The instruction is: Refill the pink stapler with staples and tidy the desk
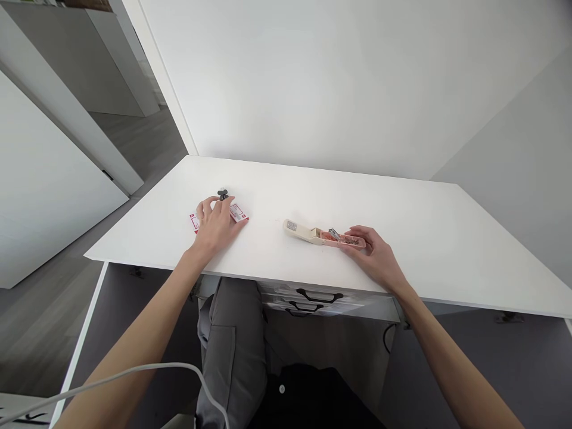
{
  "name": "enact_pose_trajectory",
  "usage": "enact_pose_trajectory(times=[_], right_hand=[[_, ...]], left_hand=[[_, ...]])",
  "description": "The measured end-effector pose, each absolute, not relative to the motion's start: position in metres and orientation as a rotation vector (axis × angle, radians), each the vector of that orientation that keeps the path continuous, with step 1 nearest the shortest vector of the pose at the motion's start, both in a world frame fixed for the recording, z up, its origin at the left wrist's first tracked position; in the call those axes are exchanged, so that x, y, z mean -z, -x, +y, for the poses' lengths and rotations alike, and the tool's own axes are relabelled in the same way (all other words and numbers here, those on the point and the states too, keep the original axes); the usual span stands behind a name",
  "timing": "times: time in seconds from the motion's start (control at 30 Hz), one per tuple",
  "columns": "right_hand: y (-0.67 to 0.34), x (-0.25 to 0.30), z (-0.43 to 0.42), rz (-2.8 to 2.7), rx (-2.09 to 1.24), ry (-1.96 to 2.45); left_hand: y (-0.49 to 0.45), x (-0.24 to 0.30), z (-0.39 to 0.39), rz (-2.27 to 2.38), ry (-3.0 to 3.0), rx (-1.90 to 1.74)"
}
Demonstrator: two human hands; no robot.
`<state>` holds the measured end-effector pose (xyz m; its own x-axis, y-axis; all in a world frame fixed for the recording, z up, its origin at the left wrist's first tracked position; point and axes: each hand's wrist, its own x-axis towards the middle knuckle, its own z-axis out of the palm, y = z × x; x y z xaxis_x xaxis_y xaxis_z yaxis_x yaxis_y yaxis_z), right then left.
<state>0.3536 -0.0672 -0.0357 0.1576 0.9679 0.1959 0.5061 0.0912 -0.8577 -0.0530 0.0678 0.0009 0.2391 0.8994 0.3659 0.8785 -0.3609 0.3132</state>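
Observation:
My left hand (215, 225) lies over small red-and-white packets (238, 213) on the left of the white tabletop. Its fingers are apart, with the thumb stretched along the packet's edge. Just beyond its fingertips is a small dark object (222, 193), which looks like a black clip. My right hand (370, 250) grips the right end of a narrow case (302, 232), thumb on the near side and fingers on the far side. The case is unfolded, its cream part to the left. Its pink compartments hold tiny pieces too small to name, and a shiny metal piece (333, 234) sticks up from them.
The white tabletop (402, 202) meets a white wall at its back. Below its front edge are drawers with black handles (319, 296). A white cable (179, 364) crosses my left forearm. A door and grey floor lie to the left.

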Motion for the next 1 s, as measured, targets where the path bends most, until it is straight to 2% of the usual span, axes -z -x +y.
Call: enact_pose_trajectory(times=[0.2, 0.3, 0.4, 0.47, 0.6, 0.7, 1.0], right_hand=[[-0.352, 0.035, -0.07, -1.476, -0.471, 1.472], [-0.348, 0.031, -0.077, -1.429, -0.223, 1.4], [-0.338, 0.021, -0.092, -1.418, -0.099, 1.335], [-0.326, 0.013, -0.103, -1.501, -0.247, 1.3], [-0.291, -0.001, -0.114, -1.591, -0.819, 1.289], [-0.268, -0.006, -0.11, -1.513, -1.118, 1.264], [-0.252, 0.001, -0.075, -1.327, -1.35, 1.193]], left_hand=[[0.036, -0.02, 0.044, 1.447, -1.849, -1.331], [0.026, -0.02, 0.023, 1.236, -1.79, -1.307], [0.012, -0.013, -0.003, 1.16, -2.024, -1.137], [0.0, -0.009, -0.02, 1.087, -2.151, -1.078], [-0.027, -0.008, -0.041, 0.918, -2.374, -0.994], [-0.042, -0.01, -0.045, 0.892, -2.411, -1.013], [-0.028, 0.0, -0.031, 0.79, -1.777, -1.066]])
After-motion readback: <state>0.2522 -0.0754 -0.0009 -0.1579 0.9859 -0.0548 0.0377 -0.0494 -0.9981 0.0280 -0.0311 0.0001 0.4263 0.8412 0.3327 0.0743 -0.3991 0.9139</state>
